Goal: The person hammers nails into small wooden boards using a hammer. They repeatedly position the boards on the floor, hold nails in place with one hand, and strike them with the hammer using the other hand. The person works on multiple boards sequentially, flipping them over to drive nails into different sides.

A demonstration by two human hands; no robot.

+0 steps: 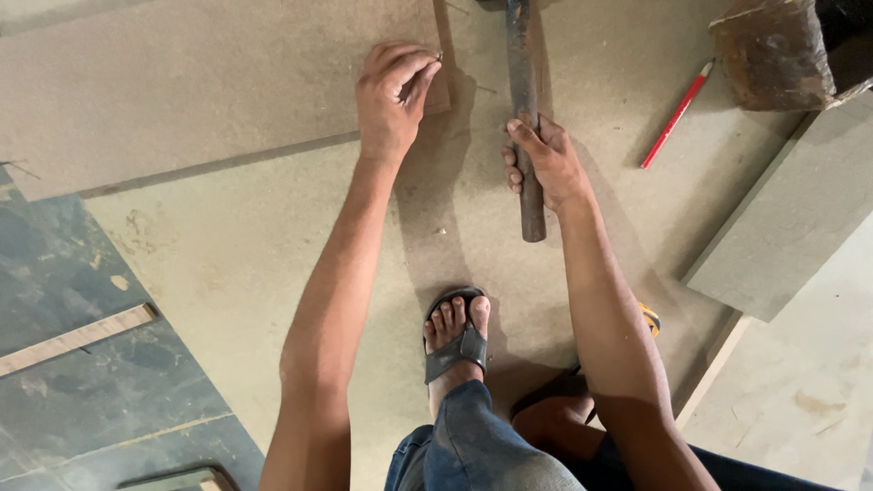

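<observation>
Left hand (391, 100) pinching the small nail (440, 57) upright on the brown fibreboard sheet (209, 82), keep your right hand (546, 164) gripping the dark-handled hammer (524, 118) firmly.

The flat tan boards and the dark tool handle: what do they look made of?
The flat tan boards look like fibreboard: matte, grainless, uniform faces. The dark cylindrical tool handle, gripped by the right hand, looks like dull metal or dark wood; it is hard to tell which.

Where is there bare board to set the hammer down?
Free: the wide board left of the left hand, and the patch between the right hand and the red pencil. Crowded: around the foot.
</observation>
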